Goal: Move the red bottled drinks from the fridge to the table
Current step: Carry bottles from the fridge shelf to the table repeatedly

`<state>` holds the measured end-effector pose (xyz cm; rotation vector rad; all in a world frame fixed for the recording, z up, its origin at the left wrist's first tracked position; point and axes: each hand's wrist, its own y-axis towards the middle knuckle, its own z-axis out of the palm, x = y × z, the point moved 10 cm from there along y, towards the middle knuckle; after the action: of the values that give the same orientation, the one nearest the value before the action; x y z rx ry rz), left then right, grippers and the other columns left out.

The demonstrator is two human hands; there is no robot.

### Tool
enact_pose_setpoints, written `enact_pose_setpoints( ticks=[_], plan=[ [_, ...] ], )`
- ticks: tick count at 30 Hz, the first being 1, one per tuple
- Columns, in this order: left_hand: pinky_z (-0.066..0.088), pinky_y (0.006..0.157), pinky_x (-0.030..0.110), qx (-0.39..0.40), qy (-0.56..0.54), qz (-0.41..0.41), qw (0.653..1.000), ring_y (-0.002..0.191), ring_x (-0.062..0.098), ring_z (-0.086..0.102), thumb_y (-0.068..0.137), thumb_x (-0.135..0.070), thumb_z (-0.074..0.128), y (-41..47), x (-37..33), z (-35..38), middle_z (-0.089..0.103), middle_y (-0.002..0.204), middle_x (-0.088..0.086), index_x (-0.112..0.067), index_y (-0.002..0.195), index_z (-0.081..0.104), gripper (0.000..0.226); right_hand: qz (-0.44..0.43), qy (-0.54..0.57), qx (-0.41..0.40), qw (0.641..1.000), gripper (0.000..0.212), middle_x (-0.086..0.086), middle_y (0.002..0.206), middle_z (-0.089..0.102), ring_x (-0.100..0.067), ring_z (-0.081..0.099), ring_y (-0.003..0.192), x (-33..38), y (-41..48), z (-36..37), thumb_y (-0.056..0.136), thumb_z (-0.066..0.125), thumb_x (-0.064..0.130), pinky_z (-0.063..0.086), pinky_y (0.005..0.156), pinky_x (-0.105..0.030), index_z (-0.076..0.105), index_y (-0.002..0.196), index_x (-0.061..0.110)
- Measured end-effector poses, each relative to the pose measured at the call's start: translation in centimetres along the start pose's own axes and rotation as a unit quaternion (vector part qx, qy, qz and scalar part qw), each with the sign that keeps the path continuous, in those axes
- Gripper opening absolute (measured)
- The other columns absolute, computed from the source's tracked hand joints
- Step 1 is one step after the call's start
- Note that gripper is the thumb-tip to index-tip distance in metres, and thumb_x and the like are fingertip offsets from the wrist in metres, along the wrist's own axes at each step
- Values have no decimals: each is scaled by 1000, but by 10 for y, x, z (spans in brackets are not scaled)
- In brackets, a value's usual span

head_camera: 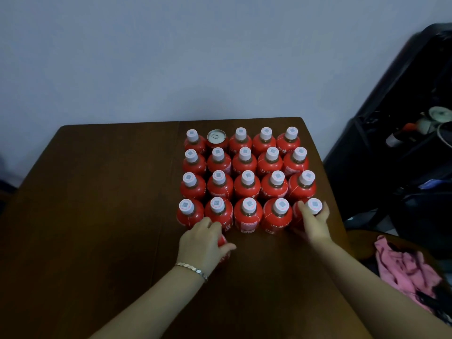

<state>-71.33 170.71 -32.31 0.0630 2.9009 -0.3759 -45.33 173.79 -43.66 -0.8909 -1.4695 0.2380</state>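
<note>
Four rows of bottles (247,185) fill the bench's (97,204) far-right corner; left hand (204,241) and right hand (314,222) each curl fingers round a front bottle; fridge unseen

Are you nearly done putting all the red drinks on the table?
Lots done: four rows of red bottles stand on the table, with one can in the back row. In hand: the left hand grips another bottle in front of them, and the right hand grips the front-right bottle. What is left can't be told, since the fridge is out of view.
</note>
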Motion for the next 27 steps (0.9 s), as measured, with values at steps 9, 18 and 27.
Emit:
enact_pose_setpoints(
  ticks=[9,18,27],
  plan=[
    [42,94,30,-8,-65,-144,987,118,20,42,74,-48,71,-7,68,18,44,123,4,-21,123,45,62,103,-136,20,985,75,-18,139,42,-34,47,125,-53,-44,6,87,64,25,41,106,-48,21,144,3],
    [40,104,49,-26,-473,-349,809,128,31,44,64,-30,84,-41,112,69,46,140,11,-14,140,36,91,75,-248,156,953,44,3,87,50,-7,49,74,-76,-92,65,93,54,18,48,82,-29,43,134,9],
    [34,108,41,-48,-468,-363,804,129,29,43,76,-29,75,-37,104,65,48,138,12,-11,137,40,73,25,-319,200,926,35,3,86,55,-8,52,68,-75,-112,72,93,53,17,42,58,-18,51,127,10]
  ],
)
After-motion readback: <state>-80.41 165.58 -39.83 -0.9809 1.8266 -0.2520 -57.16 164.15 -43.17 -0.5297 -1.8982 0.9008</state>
